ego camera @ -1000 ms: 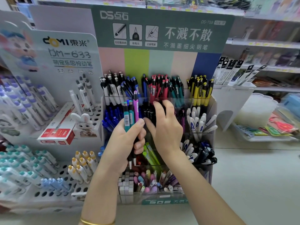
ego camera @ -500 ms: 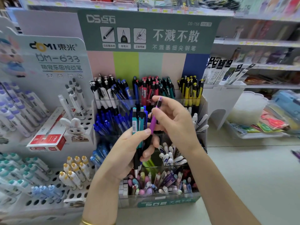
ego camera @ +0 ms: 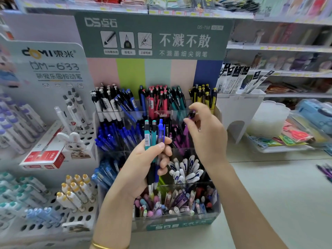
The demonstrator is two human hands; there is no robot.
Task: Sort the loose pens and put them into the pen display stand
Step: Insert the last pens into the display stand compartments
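In front of the tiered clear pen display stand (ego camera: 179,224), near its middle row, a small bundle of pens (ego camera: 154,133) is gripped upright in the left hand (ego camera: 142,169), with the fingers and thumb curled round the barrels. Two teal pens and one blue pen can be made out in the bundle, their clicker ends pointed up and their tips seen below the palm. Just to the right, a single purple pen (ego camera: 186,129) is pinched between the thumb and fingers of the right hand (ego camera: 208,135). It is held tilted, with its dark upper end towards the far right, above the compartment of purple pens (ego camera: 177,141) in the middle row; whether its lower end touches them cannot be told. The two hands are seen close together but not touching. In the stand, white, blue, red, teal and yellow pens are stood in the far row, blue pens (ego camera: 115,139) are packed at the left of the middle row, white-and-blue pens (ego camera: 186,169) are lodged lower on the right, and mixed pastel pens (ego camera: 170,202) are heaped in the nearest compartment. To the left, a white holed rack (ego camera: 79,219) is seen, with a rabbit figure (ego camera: 73,142) and a red box (ego camera: 45,157) on it. A gold bangle (ego camera: 107,246) is worn on the left wrist.
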